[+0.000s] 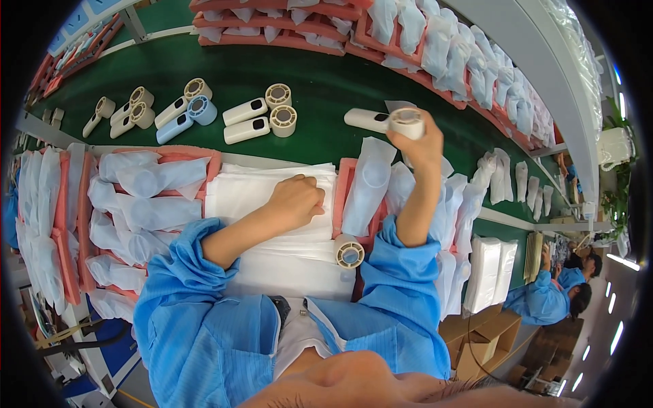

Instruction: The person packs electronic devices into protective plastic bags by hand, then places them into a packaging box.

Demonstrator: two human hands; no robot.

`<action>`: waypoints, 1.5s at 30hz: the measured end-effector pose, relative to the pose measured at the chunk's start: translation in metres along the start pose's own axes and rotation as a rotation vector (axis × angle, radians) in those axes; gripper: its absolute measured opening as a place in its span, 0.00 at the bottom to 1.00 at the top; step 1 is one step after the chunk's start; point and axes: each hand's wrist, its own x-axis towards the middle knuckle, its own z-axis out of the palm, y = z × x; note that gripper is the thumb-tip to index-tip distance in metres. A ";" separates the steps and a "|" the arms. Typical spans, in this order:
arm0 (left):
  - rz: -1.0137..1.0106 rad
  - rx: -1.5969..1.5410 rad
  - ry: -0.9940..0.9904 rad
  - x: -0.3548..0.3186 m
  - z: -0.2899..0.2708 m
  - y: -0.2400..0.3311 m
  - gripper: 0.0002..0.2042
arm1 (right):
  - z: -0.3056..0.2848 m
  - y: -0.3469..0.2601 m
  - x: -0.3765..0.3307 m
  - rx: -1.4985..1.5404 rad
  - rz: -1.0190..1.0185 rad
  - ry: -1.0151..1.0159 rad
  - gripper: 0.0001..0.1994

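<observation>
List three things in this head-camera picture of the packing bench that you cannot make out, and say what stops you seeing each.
1. Head view: what the left hand pinches on the stack of white bags; its curled fingers cover it.
2. Head view: the fan in the right hand; the palm hides part of its handle.
3. Head view: the contents of the pink foam trays at the top; white pouches cover them and the edge cuts them off.

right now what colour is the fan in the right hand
Cream-white handheld fan, held up by the right hand; head view.

I see green bench [326,88] | cream handheld fan [388,121] far right | white bag stack [272,197] near | pink foam trays [272,37] far | one pale-blue fan [185,117] far left | blue sleeves [183,272]
</observation>
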 end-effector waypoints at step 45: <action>0.103 -0.466 0.778 -0.018 -0.072 0.049 0.09 | 0.080 -0.073 -0.073 -0.005 -0.592 -0.183 0.44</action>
